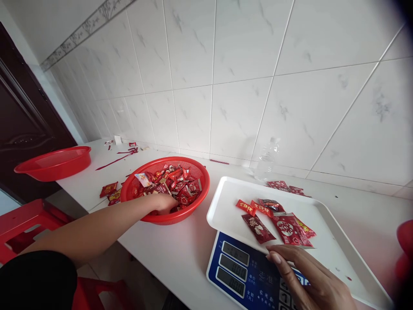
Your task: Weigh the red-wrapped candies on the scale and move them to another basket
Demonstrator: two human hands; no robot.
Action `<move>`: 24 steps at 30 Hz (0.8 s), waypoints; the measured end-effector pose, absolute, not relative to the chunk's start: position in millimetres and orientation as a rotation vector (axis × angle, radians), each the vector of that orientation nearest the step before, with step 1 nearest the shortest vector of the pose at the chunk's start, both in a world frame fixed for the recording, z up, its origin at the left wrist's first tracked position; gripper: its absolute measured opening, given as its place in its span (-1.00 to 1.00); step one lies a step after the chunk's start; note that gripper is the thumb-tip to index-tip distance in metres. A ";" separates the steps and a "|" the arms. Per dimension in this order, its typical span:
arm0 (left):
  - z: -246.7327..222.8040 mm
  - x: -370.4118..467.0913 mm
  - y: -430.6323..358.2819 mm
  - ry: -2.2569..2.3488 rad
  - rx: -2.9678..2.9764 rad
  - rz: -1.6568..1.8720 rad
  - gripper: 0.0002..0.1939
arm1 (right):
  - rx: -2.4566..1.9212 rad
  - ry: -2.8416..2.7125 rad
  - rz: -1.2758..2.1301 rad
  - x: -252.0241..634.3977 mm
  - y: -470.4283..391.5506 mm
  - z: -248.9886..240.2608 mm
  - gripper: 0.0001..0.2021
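My left hand (pixel 166 202) reaches down into a red perforated plastic basket (pixel 206 189) heaped with small wrapped snack packets (pixel 185 193), mostly red and maroon. Its fingertips are buried among the wrappers, so any grip is hidden. My right hand (pixel 316 275) hovers over the front of a blue digital scale (pixel 232 284), fingers extended, tips by the near rim of the white tray (pixel 222 206) on top. Nothing shows in that hand. Several packets lie on the tray: a large red one (pixel 288 230), a maroon one (pixel 258 228), and smaller red ones (pixel 245 207).
Another red basket (pixel 53 163) stands at the left table end. Loose packets (pixel 109 189) lie beside the full basket, others (pixel 279 185) behind the tray. A clear plastic bottle (pixel 267 159) stands by the tiled wall. Red stools (pixel 30 219) are at lower left.
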State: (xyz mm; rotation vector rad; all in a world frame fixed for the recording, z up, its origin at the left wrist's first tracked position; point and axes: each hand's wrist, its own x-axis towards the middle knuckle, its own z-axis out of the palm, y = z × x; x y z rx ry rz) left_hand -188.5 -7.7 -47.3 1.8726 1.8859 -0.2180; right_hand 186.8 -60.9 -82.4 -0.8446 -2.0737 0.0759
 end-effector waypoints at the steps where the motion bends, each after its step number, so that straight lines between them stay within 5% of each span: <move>1: -43.1 -189.4 -8.5 1.869 1.851 -0.231 -0.83 | -0.843 -2.075 0.078 186.8 -61.0 -82.2 -0.83; 11: -21.4 -215.2 1.3 2.063 1.748 0.264 -0.49 | -0.818 -2.075 0.069 187.6 -60.2 -83.8 -0.85; 16: -22.2 -207.4 8.6 2.051 1.912 0.207 -0.69 | -0.809 -2.077 0.074 187.0 -60.0 -84.8 -0.87; 21: -39.9 -185.8 12.9 2.120 1.979 0.052 -0.48 | -0.817 -2.085 0.079 185.4 -61.3 -84.5 -0.88; 24: -49.6 -182.2 19.8 2.146 1.991 0.031 -0.58 | -0.825 -2.092 0.079 185.3 -61.2 -84.3 -0.87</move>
